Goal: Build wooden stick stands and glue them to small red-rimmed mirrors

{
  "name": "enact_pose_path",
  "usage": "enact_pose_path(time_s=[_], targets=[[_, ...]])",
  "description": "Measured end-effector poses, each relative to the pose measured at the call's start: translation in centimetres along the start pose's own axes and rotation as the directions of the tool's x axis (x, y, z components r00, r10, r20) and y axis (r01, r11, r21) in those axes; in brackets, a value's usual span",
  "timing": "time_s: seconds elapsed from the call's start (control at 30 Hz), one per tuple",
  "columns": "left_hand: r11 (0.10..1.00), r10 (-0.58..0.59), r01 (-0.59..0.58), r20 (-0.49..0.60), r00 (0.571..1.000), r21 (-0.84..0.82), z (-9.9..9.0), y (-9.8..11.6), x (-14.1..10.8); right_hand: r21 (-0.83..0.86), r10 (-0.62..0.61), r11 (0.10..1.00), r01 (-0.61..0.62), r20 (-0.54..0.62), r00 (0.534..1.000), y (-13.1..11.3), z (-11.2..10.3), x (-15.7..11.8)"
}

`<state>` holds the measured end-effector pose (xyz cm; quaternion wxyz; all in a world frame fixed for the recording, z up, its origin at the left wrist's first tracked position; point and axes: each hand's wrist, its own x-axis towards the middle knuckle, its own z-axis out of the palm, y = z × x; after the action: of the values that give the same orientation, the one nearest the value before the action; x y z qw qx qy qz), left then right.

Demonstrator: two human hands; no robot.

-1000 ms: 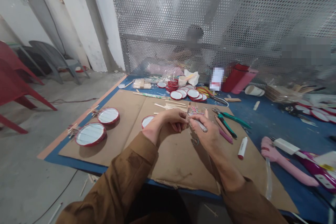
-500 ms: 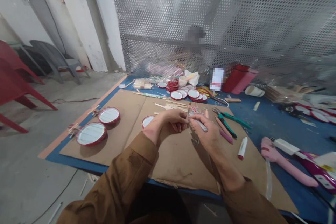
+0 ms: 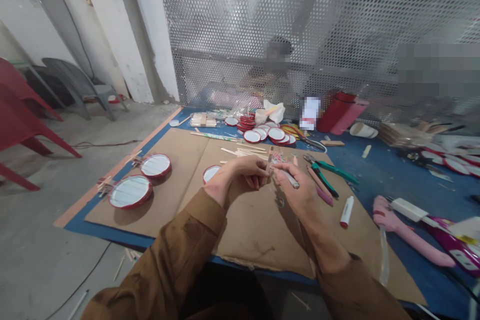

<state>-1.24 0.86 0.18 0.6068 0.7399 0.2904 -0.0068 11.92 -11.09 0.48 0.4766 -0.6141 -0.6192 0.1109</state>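
Note:
My left hand (image 3: 254, 171) is closed, pinching a thin flat stick (image 3: 270, 154) that stands nearly upright above the cardboard (image 3: 262, 235). Close on its right, my right hand (image 3: 296, 185) wraps round a slim tool with a pale grey handle (image 3: 290, 179). The tool's tip meets the stick near my left fingertips; its exact kind is hidden by my fingers. A red-rimmed white disc (image 3: 210, 173) is partly covered by my left wrist. Behind my hands lie loose wooden sticks (image 3: 251, 151) and a small heap of coloured bits (image 3: 283, 157).
Two red-rimmed round pieces (image 3: 130, 191) with sticks attached rest at left. Right of my hands are green-handled pliers (image 3: 330, 175), a marker (image 3: 347, 211) and a pink glue gun (image 3: 412, 240). Stacked discs (image 3: 276, 133) and a red cylinder (image 3: 337, 111) stand before the perforated metal panel (image 3: 225, 20).
My right hand and its tool have shifted very slightly to the right. My left hand keeps its place with the stick.

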Motion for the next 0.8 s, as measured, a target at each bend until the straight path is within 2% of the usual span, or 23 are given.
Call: enact_pose_path(time_s=[0.8], targets=[[1.0,0.007,-0.007,-0.001,1.0,-0.004,-0.09,-0.09,0.06,0.009,-0.018,1.0,0.018,0.022,1.0,-0.01,-0.04,0.05]])
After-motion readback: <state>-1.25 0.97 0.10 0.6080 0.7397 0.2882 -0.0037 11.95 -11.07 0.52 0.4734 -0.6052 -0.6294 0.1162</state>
